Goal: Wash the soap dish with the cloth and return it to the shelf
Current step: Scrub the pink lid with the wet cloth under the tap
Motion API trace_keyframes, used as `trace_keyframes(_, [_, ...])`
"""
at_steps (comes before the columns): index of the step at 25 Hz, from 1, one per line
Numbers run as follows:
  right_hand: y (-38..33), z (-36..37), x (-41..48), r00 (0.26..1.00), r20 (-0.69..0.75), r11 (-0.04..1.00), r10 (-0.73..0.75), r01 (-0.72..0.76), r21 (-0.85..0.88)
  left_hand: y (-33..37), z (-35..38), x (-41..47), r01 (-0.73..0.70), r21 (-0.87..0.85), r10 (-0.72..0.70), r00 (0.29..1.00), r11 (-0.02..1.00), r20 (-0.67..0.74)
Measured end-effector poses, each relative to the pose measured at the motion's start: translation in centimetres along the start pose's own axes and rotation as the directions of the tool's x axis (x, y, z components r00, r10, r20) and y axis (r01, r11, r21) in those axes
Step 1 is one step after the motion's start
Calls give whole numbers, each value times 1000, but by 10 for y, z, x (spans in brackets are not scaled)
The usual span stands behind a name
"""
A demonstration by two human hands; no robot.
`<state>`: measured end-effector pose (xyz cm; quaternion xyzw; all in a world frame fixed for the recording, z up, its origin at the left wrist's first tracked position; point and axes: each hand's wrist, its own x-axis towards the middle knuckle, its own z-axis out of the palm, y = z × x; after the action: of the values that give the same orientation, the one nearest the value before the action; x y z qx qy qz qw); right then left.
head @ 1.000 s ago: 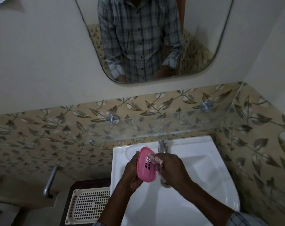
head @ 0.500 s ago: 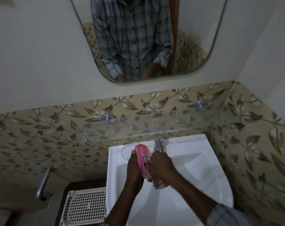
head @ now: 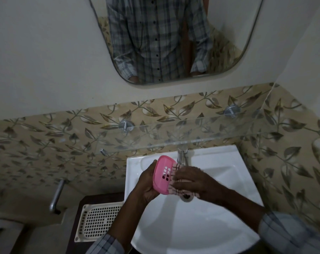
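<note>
Over the white sink (head: 219,226), my left hand (head: 146,184) grips a pink plastic soap dish (head: 162,176) with square drain holes, tilted on its edge. My right hand (head: 194,182) presses a pink checked cloth (head: 175,188) against the dish's inner face. The cloth hangs down past the dish toward the drain. A clear glass shelf (head: 201,132) on two metal brackets runs along the tiled wall above the sink, with nothing on it.
A chrome tap (head: 182,155) stands just behind my hands. A cream perforated tray (head: 98,220) lies on a dark stand left of the sink. A metal bar (head: 56,195) juts from the wall at left. A mirror (head: 173,39) hangs above the tiles.
The dish has turned so that its holed inner face shows again. My right hand has shifted the cloth from the dish's edge down across its lower right part.
</note>
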<state>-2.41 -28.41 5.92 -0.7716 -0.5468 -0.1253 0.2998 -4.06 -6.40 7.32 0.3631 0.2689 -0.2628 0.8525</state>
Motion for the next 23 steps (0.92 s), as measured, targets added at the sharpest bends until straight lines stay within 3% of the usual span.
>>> trace_keyframes(2, [18, -6, 0, 999, -14, 990, 47, -48, -136, -4, 4, -1, 49, -54, -46, 997, 997, 54])
trace_keyframes(5, [17, 5, 17, 951, -208, 945, 229, -268, -186, 0, 9, -1, 27, -110, -18, 996, 994, 83])
trace_keyframes(6, [6, 12, 19, 954, -217, 955, 206, -244, -168, 1, 7, 0, 2, -105, 6, 997, 995, 76])
trace_keyframes(9, [-11, 25, 4, 997, -74, 984, -34, 20, -175, 2, 0, 2, 7, 17, -7, 1000, 1000, 16])
trace_keyframes(10, [-4, 20, 1, 998, -41, 979, -45, 36, -199, 0, 0, 2, 26, 40, -26, 999, 999, 18])
trace_keyframes(13, [8, 12, 8, 979, -153, 963, 134, -165, -213, -1, -1, 3, 17, 9, -17, 1000, 1000, 26])
trace_keyframes(17, [4, 12, 4, 993, -6, 969, -115, 110, -223, -2, 2, 0, 46, 59, -50, 997, 997, 65])
trace_keyframes(20, [14, 1, 9, 995, -87, 964, 41, -63, -257, -1, -2, 2, -1, 28, -1, 998, 1000, 67])
trace_keyframes(23, [2, 12, 5, 996, -39, 970, -82, 70, -234, -2, -6, 6, 12, 54, -17, 996, 998, 86])
